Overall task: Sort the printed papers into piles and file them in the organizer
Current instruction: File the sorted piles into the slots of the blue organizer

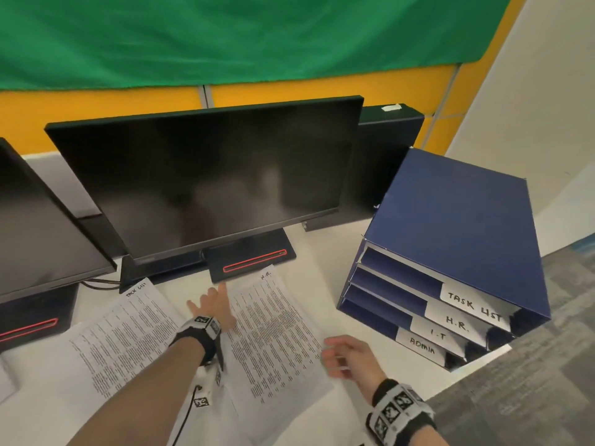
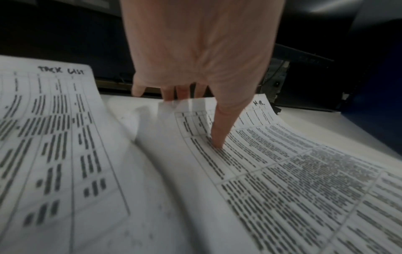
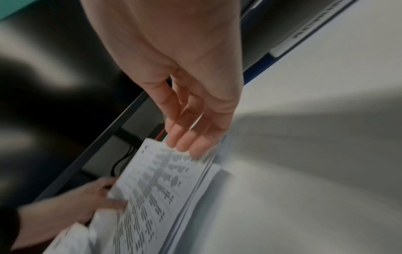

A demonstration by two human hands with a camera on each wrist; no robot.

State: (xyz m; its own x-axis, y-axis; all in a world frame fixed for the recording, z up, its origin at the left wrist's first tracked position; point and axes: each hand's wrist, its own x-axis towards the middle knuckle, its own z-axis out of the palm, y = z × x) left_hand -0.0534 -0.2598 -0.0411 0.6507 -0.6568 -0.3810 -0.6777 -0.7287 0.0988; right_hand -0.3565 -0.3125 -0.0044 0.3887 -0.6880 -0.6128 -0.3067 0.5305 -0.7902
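Two piles of printed papers lie on the white desk. The pile headed "TASK LIST" (image 1: 125,333) (image 2: 54,137) is on the left, and the pile headed "H.R." (image 1: 277,333) (image 2: 282,171) (image 3: 156,189) is on the right. My left hand (image 1: 212,309) (image 2: 195,122) pinches the H.R. pile at its upper left corner, thumb (image 2: 219,134) on top and fingers at the raised edge. My right hand (image 1: 338,352) (image 3: 187,137) hovers at that pile's right edge with relaxed fingers, holding nothing. The blue organizer (image 1: 450,226) stands at the right, with slots labelled TASK LIST, H.R., I.T and ADMIN.
A dark monitor (image 1: 206,175) stands right behind the piles, its base (image 1: 254,263) touching their top edges. A second monitor (image 1: 38,226) is at the left and a black box (image 1: 386,162) behind the organizer. The desk ends at the right over grey carpet (image 1: 531,365).
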